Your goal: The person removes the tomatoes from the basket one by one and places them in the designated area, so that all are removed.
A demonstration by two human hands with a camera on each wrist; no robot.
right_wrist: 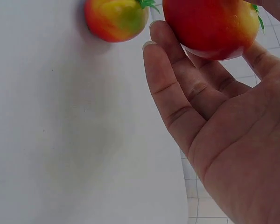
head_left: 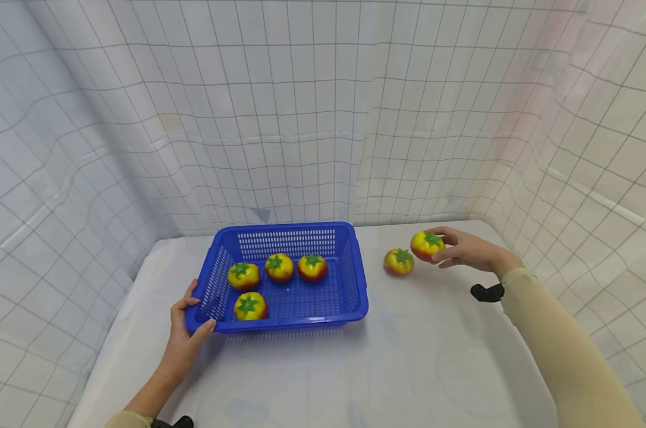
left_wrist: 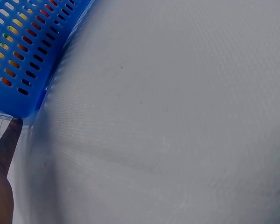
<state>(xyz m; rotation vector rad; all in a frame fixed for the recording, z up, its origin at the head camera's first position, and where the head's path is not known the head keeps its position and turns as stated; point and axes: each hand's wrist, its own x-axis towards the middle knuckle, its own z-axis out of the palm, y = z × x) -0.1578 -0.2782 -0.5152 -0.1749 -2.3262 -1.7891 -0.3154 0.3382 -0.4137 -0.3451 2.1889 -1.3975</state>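
Observation:
In the head view my right hand (head_left: 469,251) pinches a red-and-yellow tomato (head_left: 425,246) with a green leafy top between thumb and fingers. The right wrist view shows the held tomato (right_wrist: 210,28) close up, its underside red and glossy. A second tomato (head_left: 399,262) lies on the table just left of it. My left hand (head_left: 182,336) grips the near left corner of a blue plastic basket (head_left: 280,324), thumb along the front rim and fingers at the left side. Inside the basket sit several similar tomatoes (head_left: 250,306), mostly towards its left half.
A white-covered table (head_left: 408,362) carries the basket and the loose tomato. White curtains with a grid pattern (head_left: 301,119) hang behind the table and along both sides. Black straps (head_left: 487,292) show at the wrists.

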